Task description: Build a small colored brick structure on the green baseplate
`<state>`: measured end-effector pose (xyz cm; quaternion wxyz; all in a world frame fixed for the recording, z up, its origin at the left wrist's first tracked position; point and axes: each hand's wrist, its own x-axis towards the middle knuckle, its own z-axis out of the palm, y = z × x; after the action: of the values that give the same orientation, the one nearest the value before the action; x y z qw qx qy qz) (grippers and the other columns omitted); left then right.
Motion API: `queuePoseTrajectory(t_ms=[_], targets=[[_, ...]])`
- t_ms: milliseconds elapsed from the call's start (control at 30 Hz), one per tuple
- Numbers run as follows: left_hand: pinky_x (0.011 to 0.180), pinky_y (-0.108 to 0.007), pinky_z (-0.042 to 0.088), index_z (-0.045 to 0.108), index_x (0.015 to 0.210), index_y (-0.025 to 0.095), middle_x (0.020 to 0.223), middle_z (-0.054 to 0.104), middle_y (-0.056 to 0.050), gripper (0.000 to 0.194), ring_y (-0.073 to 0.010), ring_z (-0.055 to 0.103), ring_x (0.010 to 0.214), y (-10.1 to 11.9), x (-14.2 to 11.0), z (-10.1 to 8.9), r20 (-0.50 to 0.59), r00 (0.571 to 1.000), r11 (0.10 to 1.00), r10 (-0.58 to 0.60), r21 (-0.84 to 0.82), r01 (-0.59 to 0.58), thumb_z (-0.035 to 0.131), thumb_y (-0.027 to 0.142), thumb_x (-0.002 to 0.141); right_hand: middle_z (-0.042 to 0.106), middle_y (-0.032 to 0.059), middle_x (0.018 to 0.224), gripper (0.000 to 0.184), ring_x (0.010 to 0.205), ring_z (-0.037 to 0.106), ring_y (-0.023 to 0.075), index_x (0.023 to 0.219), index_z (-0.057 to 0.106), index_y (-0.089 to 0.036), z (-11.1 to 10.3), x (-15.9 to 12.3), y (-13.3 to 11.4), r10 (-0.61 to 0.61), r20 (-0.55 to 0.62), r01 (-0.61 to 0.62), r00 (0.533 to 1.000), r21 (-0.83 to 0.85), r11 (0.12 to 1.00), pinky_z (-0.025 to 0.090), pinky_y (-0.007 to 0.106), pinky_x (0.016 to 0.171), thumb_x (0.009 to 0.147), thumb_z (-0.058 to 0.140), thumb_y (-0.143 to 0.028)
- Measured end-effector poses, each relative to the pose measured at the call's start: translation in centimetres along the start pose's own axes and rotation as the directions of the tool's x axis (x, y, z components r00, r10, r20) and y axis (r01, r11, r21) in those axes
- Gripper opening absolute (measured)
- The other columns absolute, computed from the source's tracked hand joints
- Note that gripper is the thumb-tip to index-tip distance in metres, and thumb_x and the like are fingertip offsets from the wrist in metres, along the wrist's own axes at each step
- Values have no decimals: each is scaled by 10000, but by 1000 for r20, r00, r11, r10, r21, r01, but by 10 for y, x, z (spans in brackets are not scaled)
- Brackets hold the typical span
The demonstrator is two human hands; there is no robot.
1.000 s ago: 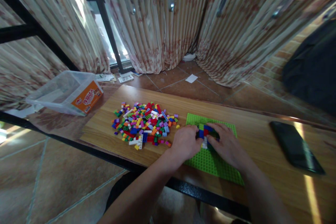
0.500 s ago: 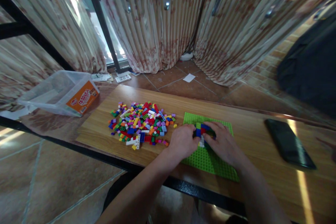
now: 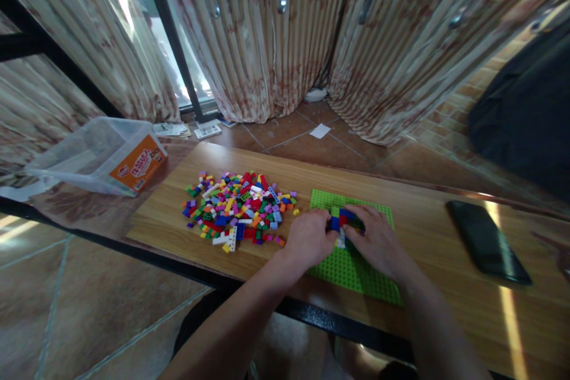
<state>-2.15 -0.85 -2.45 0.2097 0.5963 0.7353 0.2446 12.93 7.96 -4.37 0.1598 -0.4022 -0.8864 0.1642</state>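
A green studded baseplate point(image 3: 351, 276) lies on the wooden board, below both hands. On its upper part stands a small cluster of toy bricks point(image 3: 342, 221) in blue, red, green and white. My left hand point(image 3: 312, 237) grips the cluster's left side, thumb and fingers closed against the bricks. From the right, my right hand point(image 3: 371, 237) curls its fingers around the other side, covering part of the bricks. A heap of loose toy bricks point(image 3: 238, 208) in many colours spreads to the left of my left hand.
A clear plastic box point(image 3: 95, 157) with an orange label stands at the far left. A black phone point(image 3: 487, 241) lies on the wooden board point(image 3: 423, 237) to the right. Striped curtains point(image 3: 267, 41) hang behind, and a dark cloth shape point(image 3: 525, 107) is at the right.
Both hands keep their hold on the brick cluster with hardly any movement. The whole view has shifted very slightly.
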Motion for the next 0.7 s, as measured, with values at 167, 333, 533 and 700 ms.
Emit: queuePoseTrajectory(t_ms=[167, 333, 533, 700], targets=[[785, -307, 496, 616, 836, 184, 848, 678, -45, 71, -201, 643, 845, 1, -1, 0, -4, 1000, 1000, -2, -14, 2, 592, 250, 822, 634, 148, 1220, 427, 1155, 567, 304, 1214, 637, -174, 1, -1, 1, 3, 5, -3, 1000, -5, 1000, 414, 488, 1018, 838, 498, -321], [795, -309, 497, 622, 843, 185, 856, 676, -48, 76, -202, 642, 859, 0, 0, 1, -3, 1000, 1000, -7, -10, 7, 594, 254, 826, 636, 135, 1216, 415, 1157, 566, 298, 1210, 637, -193, 0, 0, 0, 1, 3, -1, 1000, -6, 1000, 416, 480, 1016, 840, 499, -321], [787, -313, 499, 620, 843, 183, 855, 675, -50, 78, -202, 641, 840, -1, 0, 2, -4, 1000, 1000, -5, -10, 5, 588, 252, 824, 627, 158, 1231, 441, 1172, 556, 306, 1227, 628, -155, 0, 0, -1, 13, 13, -13, 1000, -8, 1000, 409, 483, 1027, 847, 485, -328], [779, -310, 498, 620, 839, 185, 851, 676, -48, 80, -202, 640, 840, 0, 0, 1, 2, 1000, 1000, -13, -1, 13, 590, 257, 822, 639, 165, 1208, 443, 1144, 570, 308, 1215, 636, -138, -1, 0, -2, 7, 16, -7, 1000, -3, 1000, 412, 482, 1024, 840, 491, -322]])
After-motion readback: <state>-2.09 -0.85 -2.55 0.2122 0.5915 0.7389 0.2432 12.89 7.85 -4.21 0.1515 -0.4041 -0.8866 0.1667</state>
